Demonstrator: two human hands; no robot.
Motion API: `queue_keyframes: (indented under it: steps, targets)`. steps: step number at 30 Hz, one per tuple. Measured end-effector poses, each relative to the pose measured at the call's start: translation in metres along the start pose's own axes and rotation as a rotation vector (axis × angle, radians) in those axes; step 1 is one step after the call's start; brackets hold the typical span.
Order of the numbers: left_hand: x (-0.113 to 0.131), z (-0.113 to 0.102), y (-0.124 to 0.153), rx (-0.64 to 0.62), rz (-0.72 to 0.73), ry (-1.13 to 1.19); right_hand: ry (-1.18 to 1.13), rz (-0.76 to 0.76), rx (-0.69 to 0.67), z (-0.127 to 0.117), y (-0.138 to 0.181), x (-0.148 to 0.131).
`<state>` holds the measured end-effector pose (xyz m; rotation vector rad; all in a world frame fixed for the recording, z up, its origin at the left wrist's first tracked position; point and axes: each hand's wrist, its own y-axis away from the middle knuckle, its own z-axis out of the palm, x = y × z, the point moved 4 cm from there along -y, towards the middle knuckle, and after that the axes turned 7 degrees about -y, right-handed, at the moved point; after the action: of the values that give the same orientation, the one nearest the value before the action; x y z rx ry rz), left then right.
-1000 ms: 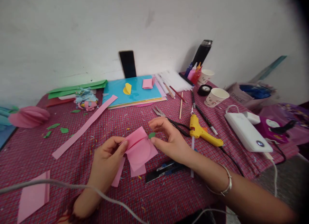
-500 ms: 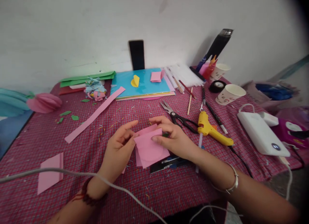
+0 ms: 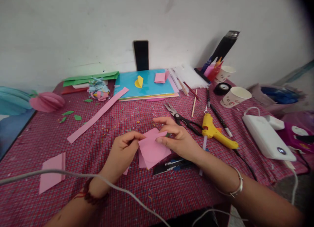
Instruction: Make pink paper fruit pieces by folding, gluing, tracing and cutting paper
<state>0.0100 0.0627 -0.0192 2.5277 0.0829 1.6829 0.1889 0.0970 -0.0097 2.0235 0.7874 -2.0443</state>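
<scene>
Several square pieces of pink paper (image 3: 155,152) are between my hands over the middle of the table's near half. My left hand (image 3: 126,152) pinches their left corner between thumb and forefinger. At the upper right edge, my right hand (image 3: 176,137) grips the paper with its thumb in front and forefinger raised. A faint round outline shows on the front sheet. Beneath the papers lies a dark flat item with blue and white markings (image 3: 171,166), partly hidden. Black-handled scissors (image 3: 180,117) rest just beyond my right hand.
A yellow glue gun (image 3: 216,132) lies right of my right wrist. Behind are a blue sheet stack (image 3: 149,86), a leaning phone (image 3: 141,55) and paper cups (image 3: 235,97). A pink strip (image 3: 98,116) and folded pink paper (image 3: 52,173) lie left. A cable (image 3: 117,188) crosses in front.
My left fingers have closed from a spread pose into a pinch on the paper's left corner. The paper has tilted flatter. The view has shifted slightly.
</scene>
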Motion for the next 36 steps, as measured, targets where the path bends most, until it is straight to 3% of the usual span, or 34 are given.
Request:
queue_keyframes:
  steps: [3,8,10,17,21,25,36]
  targets:
    - [0.005,-0.004,0.001,-0.023,0.079,-0.039,0.005,0.019,0.050,-0.001,-0.001,0.001]
    - [0.023,-0.014,0.005,0.128,0.233,-0.210,0.039,-0.022,0.167,-0.007,-0.002,0.003]
    - [0.025,-0.009,0.006,0.078,0.226,-0.217,0.048,-0.050,0.192,-0.008,-0.002,0.002]
    - [-0.002,0.018,0.007,-0.114,0.002,0.212,0.125,-0.106,0.213,-0.009,0.001,-0.007]
    - [-0.008,0.027,0.011,-0.138,-0.222,0.511,0.207,-0.160,0.212,-0.008,0.002,-0.012]
    - [-0.004,0.029,0.016,-0.154,-0.356,0.576,0.252,-0.204,0.217,-0.007,0.004,-0.013]
    - [-0.012,0.011,0.007,-0.026,-0.068,0.528,0.280,-0.233,0.037,-0.004,0.004,-0.015]
